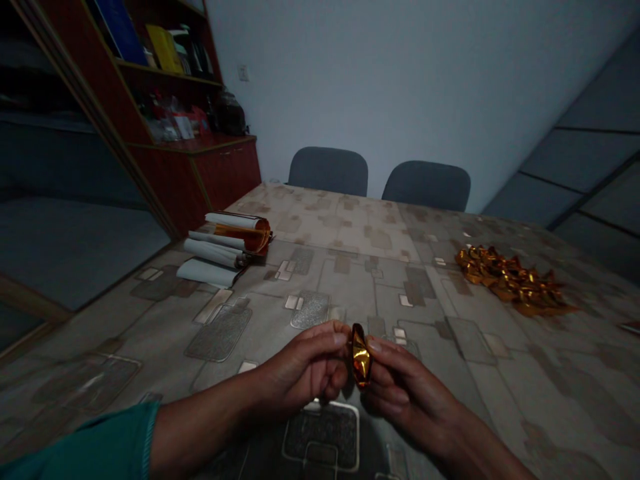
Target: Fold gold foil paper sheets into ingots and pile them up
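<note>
Across the near edge of the table, we look down on our two hands held close together. Our left hand [305, 368], with a teal sleeve [85, 443] ending partway along the forearm, meets our right hand [407, 393] in the middle of the view. Between them stands a small gold foil piece [361, 356], upright, dark along its rim and bright at its centre. Our fingers are narrowly closed on it: the left fingertips [337, 339] press one side and the right fingertips [375, 345] press the other, holding it above the table.

Beyond our hands, a heap of crumpled gold foil [510, 280] lies on the right of the table, well apart from them. On the left, loose rolled white sheets [213, 252] lie together on the table, with a curled sheet lined in gold foil [245, 232] at the far end of the pile. A grey-beige patterned cover [320, 223] spreads over the tabletop. Past the far edge stand two grey chairs [328, 172], backs toward the wall. At the left, a reddish-brown wooden cabinet [200, 160] holds a blue binder [120, 30] and a yellow folder [165, 48] on its upper shelf.
</note>
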A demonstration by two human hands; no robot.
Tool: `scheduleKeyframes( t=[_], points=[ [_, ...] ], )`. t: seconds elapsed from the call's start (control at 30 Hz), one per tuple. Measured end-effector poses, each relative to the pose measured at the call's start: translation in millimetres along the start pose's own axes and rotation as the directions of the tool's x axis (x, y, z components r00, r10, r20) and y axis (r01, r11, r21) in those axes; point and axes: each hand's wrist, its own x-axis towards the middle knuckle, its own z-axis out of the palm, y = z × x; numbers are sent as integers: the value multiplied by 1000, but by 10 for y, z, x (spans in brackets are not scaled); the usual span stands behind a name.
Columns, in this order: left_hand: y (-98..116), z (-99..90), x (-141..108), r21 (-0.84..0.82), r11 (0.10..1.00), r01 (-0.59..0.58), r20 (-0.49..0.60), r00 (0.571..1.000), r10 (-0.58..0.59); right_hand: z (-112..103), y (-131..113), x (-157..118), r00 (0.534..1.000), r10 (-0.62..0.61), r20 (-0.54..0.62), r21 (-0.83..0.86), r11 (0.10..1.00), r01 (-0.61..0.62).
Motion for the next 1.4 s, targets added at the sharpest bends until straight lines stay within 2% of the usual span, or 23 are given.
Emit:
scheduleKeyframes(
  t=[0.27,0.5,0.8,1.0,1.17,1.3,1.4],
  points=[
    [8,-27,-29,-75,990,119,49,992,-116,-13,-56,-28,997,56,45,-102,993,-51],
    [94,-37,-71,22,984,176,131,975,-178,-73,-138,-46,974,194,117,-240,957,-162],
    [68,-25,-54,52,990,127,164,977,-134,-45,-117,-42,983,148,113,-206,971,-123],
    [17,-4,-45,-35,997,64,77,995,-61,-56,-95,-23,994,84,76,-145,987,-73],
    [-37,-18,-29,-109,992,69,53,997,-64,-47,-39,-4,999,27,42,-126,992,-21],
    [-46,-11,-10,-117,992,38,42,999,-33,-26,-8,10,1000,-2,2,-121,993,3],
    [-45,-2,-5,-65,998,-16,31,999,18,-8,-3,10,1000,-16,6,-112,994,16]
  ],
)
